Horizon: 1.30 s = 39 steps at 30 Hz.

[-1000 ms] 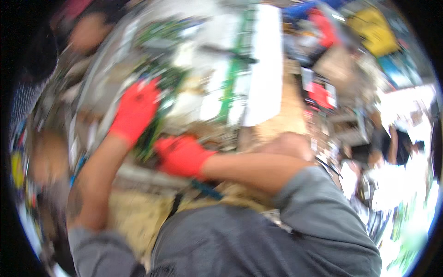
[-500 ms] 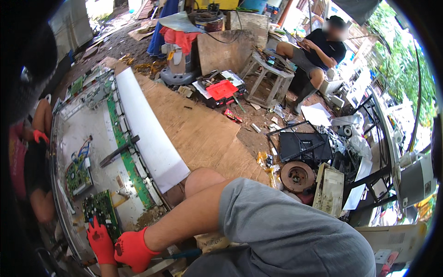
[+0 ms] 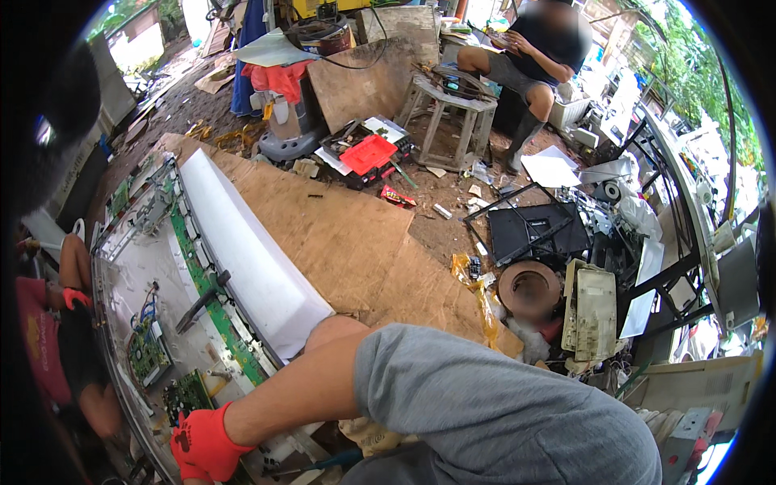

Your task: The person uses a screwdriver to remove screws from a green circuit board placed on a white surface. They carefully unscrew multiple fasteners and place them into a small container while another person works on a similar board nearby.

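co-worker's gloved hand [image 3: 77, 297] at far left, beside panel [image 3: 125, 287]. in panel, wired board [image 3: 148, 356]; nearer, just right of it, green board [image 3: 186, 392], lying flat. left hand: cannot make out, state unknown. right hand [image 3: 208, 444], red-gloved, at green board's near edge; fingers bent, pinch or contact cannot tell. dark tool [image 3: 202, 303] lies across panel's right side. white sheet [image 3: 250, 267] alongside, then plywood [image 3: 356, 250].

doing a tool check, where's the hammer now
In the head view, left of centre, the hammer lies across the green strip, beside the long white sheet.
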Each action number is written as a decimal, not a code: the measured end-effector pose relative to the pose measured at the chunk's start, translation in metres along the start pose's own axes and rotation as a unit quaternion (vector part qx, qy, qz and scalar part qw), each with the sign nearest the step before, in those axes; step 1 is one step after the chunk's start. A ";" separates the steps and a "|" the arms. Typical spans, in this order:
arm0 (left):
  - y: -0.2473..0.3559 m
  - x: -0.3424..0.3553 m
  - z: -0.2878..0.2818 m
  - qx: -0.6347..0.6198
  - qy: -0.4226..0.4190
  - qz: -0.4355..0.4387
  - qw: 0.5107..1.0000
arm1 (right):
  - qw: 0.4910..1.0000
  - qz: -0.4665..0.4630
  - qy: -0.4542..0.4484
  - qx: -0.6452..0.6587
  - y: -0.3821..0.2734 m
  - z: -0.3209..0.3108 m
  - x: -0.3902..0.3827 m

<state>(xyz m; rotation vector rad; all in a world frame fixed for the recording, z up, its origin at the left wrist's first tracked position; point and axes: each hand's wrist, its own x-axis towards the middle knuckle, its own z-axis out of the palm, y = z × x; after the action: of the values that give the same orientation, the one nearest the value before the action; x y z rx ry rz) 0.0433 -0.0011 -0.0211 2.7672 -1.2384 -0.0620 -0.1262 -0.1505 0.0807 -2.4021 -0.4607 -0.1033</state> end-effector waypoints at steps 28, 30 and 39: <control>0.024 0.015 -0.002 0.026 0.001 0.016 1.000 | 0.998 0.058 0.010 0.024 0.000 -0.007 -0.001; 0.024 0.015 -0.002 0.024 0.000 0.016 1.000 | 0.998 0.064 0.010 0.027 0.000 -0.007 0.000; 0.024 0.014 -0.002 0.026 0.000 0.019 0.999 | 0.997 0.073 0.010 0.034 0.001 -0.004 0.002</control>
<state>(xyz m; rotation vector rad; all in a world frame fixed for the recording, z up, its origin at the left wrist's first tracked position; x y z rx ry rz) 0.0354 -0.0275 -0.0159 2.7862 -1.3090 -0.0272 -0.1242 -0.1531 0.0831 -2.3570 -0.2743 -0.0465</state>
